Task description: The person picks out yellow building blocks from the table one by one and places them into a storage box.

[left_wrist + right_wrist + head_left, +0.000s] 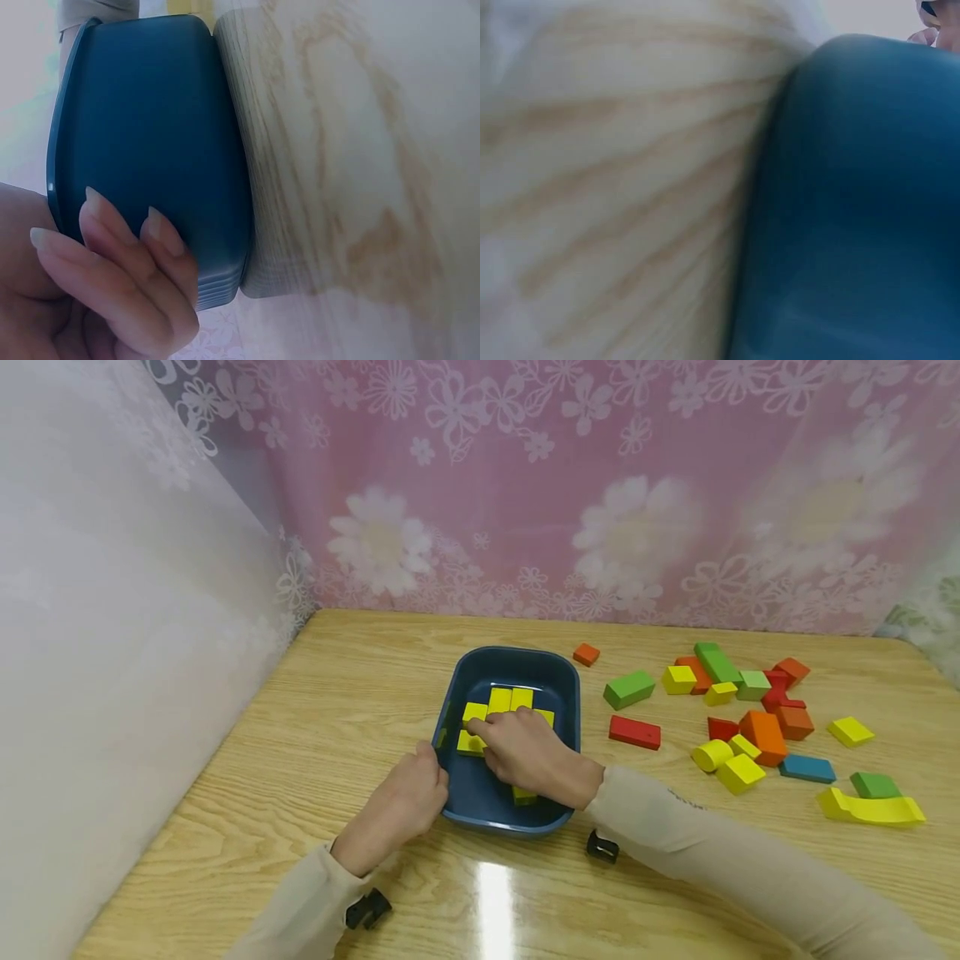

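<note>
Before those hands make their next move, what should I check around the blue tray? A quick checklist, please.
1. Tray resting on the table: ok.
2. Left hand on the tray: ok, at its left rim.
3. Right hand over the yellow blocks inside: ok.
4. Right fingers gripping a block: cannot tell; the hand hides its fingertips, and the right wrist view shows no fingers at work.
5. Red block clear of the tray: ok, lying apart on its right.
6. All yellow pieces inside: not ok; several, including the curved yellow block, lie outside.
</note>
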A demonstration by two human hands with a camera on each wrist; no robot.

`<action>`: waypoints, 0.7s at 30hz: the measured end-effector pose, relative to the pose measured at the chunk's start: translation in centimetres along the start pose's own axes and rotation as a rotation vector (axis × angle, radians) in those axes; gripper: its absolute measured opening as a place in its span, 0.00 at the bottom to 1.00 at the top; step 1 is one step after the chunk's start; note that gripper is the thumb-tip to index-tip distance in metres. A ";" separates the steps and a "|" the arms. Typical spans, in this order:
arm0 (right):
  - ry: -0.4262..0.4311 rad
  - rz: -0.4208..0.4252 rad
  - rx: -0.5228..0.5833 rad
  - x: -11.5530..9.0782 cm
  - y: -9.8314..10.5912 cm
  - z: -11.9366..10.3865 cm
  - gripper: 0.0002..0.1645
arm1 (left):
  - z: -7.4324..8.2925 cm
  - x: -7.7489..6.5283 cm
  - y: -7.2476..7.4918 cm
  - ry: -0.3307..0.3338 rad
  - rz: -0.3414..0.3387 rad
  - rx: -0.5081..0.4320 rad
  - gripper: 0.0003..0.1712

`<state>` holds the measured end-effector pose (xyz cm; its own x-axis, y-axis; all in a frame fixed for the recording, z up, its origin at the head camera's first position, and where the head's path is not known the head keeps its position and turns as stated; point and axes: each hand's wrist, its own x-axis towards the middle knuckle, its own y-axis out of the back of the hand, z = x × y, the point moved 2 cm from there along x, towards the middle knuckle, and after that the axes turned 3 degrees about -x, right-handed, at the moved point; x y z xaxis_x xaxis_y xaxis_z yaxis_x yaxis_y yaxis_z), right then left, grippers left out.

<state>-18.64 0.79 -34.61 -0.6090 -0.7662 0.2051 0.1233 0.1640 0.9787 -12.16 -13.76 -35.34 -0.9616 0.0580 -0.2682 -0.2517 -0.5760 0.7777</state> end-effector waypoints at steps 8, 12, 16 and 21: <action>-0.006 0.036 0.023 -0.1 0.2 0.2 0.16 | 0.1 -0.2 0.1 -0.015 0.006 0.005 0.18; -0.036 0.076 0.056 -0.5 0.8 1.3 0.14 | 0.1 -0.1 0.2 -0.014 0.013 0.019 0.18; -0.035 0.199 0.084 -1.6 1.9 3.7 0.10 | 0.1 -0.1 0.2 -0.021 0.024 0.036 0.17; -0.120 0.393 0.106 -5.1 3.7 9.6 0.08 | 0.1 -0.1 0.1 -0.037 0.030 0.042 0.19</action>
<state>-22.62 11.31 -32.09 -0.6194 -0.5558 0.5545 0.2870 0.4971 0.8189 -12.14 -13.79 -35.16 -0.9719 0.0715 -0.2241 -0.2264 -0.5428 0.8087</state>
